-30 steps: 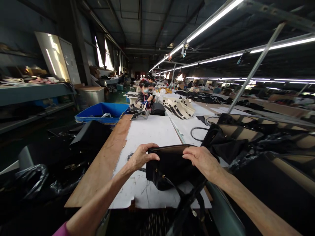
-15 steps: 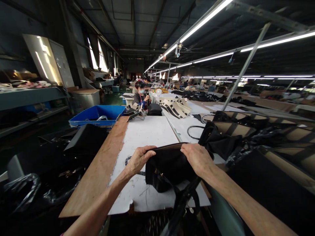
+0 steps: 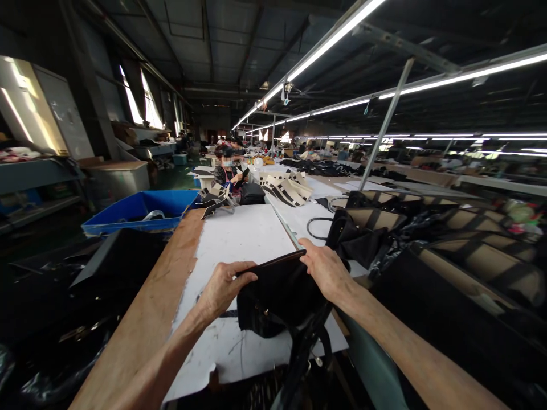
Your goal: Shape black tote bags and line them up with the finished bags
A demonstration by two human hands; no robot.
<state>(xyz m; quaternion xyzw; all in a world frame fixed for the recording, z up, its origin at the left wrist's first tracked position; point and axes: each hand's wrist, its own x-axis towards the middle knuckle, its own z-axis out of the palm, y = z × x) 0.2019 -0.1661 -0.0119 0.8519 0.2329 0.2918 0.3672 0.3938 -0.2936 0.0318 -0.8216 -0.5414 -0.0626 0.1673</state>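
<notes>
One black bag (image 3: 277, 299) is located over the near end of the surface (image 3: 164, 279). Two hands hold it by its top edge: the left hand (image 3: 225, 285) pinches the left end, the right hand (image 3: 325, 266) the right end, fingers narrow on both. One white sheet (image 3: 235, 236) lies on the surface. Left of the surface: one blue tub (image 3: 171, 200). At its far end: one dark stack (image 3: 252, 194) and one co-worker (image 3: 225, 174). Right of the surface: several overlapping bags (image 3: 448, 296), exact count not determinable.

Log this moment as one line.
left hand: grips bag edge | right hand: grips same edge, farther right | paper: below bag | bin: left of paper
</notes>
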